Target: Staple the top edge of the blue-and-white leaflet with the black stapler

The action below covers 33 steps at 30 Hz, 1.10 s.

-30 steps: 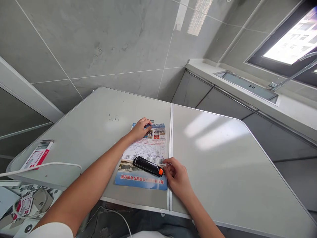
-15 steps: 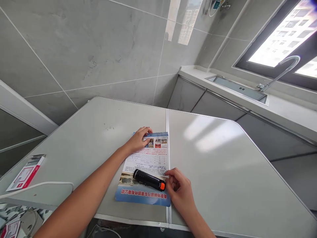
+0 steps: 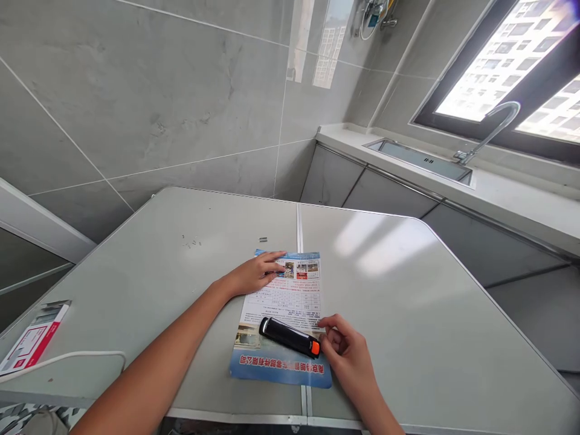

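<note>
A printed flyer [image 3: 285, 302] with a blue lower band lies flat on the grey folding table [image 3: 408, 302], across its centre seam. My left hand [image 3: 254, 273] rests on the flyer's upper left corner with the fingers stretched flat. A black stapler-like tool with an orange end [image 3: 289, 336] lies across the lower part of the flyer. My right hand [image 3: 348, 352] sits just right of the orange end, fingers curled, with thumb and forefinger at the flyer's right edge. Whether they pinch the paper is unclear.
A red and white packet [image 3: 31, 339] and a white cable [image 3: 67, 356] lie at the table's left edge. A small staple [image 3: 263, 240] lies beyond the flyer. A counter with a sink [image 3: 417, 158] and tap [image 3: 489, 130] runs along the right under a window.
The view has tilted up and shifted, so the table sits lower in the picture. My left fingers have flattened on the flyer's corner. The right hand stays by the orange end.
</note>
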Each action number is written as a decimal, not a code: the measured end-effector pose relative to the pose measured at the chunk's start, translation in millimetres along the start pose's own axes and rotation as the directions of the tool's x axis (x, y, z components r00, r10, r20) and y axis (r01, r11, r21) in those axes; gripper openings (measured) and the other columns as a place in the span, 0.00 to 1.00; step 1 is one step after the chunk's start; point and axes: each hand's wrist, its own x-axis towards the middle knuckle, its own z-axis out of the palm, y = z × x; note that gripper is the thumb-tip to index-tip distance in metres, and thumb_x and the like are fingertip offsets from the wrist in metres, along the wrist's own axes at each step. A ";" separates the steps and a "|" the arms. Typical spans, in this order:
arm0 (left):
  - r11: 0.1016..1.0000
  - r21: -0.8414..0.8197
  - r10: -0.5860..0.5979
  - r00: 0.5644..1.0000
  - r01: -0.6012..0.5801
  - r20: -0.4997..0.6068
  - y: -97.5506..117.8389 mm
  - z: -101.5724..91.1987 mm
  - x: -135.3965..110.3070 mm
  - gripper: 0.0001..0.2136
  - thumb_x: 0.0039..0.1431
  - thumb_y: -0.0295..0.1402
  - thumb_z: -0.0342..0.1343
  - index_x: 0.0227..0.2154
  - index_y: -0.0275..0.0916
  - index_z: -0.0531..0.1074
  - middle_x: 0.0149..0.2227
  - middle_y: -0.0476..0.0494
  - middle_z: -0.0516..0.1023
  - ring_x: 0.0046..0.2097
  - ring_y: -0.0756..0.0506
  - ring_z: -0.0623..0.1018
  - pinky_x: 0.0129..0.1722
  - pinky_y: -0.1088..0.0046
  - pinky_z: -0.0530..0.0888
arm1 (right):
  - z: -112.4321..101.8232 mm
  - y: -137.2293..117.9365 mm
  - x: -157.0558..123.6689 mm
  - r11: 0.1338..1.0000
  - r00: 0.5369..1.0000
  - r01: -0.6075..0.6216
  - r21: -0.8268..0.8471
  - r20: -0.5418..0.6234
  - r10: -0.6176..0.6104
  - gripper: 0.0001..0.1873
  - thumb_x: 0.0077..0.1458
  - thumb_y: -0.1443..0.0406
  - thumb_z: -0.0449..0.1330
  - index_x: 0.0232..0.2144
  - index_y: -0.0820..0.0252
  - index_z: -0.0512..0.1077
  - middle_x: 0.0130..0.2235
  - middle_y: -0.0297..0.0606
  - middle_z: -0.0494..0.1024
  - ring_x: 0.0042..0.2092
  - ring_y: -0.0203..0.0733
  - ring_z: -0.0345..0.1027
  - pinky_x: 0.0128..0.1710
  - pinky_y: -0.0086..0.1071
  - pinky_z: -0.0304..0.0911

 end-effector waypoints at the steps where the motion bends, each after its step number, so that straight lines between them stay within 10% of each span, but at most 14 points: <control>1: 1.000 -0.001 0.012 1.000 -0.012 0.003 -0.2 0.0 -0.1 0.16 0.70 0.29 0.53 0.55 0.49 0.78 0.72 0.45 0.61 0.70 0.40 0.66 0.69 0.52 0.66 | -3.4 1.4 0.4 1.000 1.000 -0.011 0.000 -0.006 0.011 0.07 0.55 0.63 0.60 0.37 0.59 0.73 0.23 0.24 0.54 0.25 0.34 0.47 0.26 0.29 0.46; 16: 0.998 0.053 0.036 0.999 -0.037 0.032 4.5 -3.8 0.0 0.17 0.70 0.35 0.56 0.59 0.51 0.76 0.67 0.43 0.70 0.70 0.38 0.67 0.73 0.46 0.56 | -51.6 10.4 10.7 0.990 0.990 -0.129 -0.060 -0.064 0.125 0.13 0.52 0.59 0.61 0.37 0.60 0.77 0.21 0.26 0.60 0.23 0.33 0.49 0.25 0.28 0.49; 26: 0.993 0.117 0.004 0.999 -0.008 0.033 14.1 -9.1 0.6 0.09 0.67 0.35 0.57 0.48 0.47 0.76 0.58 0.42 0.74 0.61 0.37 0.72 0.63 0.53 0.67 | -66.3 -5.7 21.0 0.902 0.959 0.159 -0.402 -0.156 -0.238 0.13 0.65 0.56 0.58 0.36 0.56 0.78 0.35 0.40 0.75 0.28 0.40 0.63 0.29 0.34 0.62; 33: 0.993 0.120 0.003 0.999 -0.008 0.034 12.9 -7.8 1.0 0.08 0.67 0.36 0.57 0.48 0.47 0.75 0.59 0.42 0.74 0.61 0.37 0.72 0.63 0.54 0.65 | -41.9 -39.2 11.9 0.812 0.875 0.455 -0.365 0.353 -0.331 0.24 0.62 0.59 0.63 0.60 0.50 0.69 0.54 0.46 0.75 0.53 0.53 0.70 0.51 0.43 0.70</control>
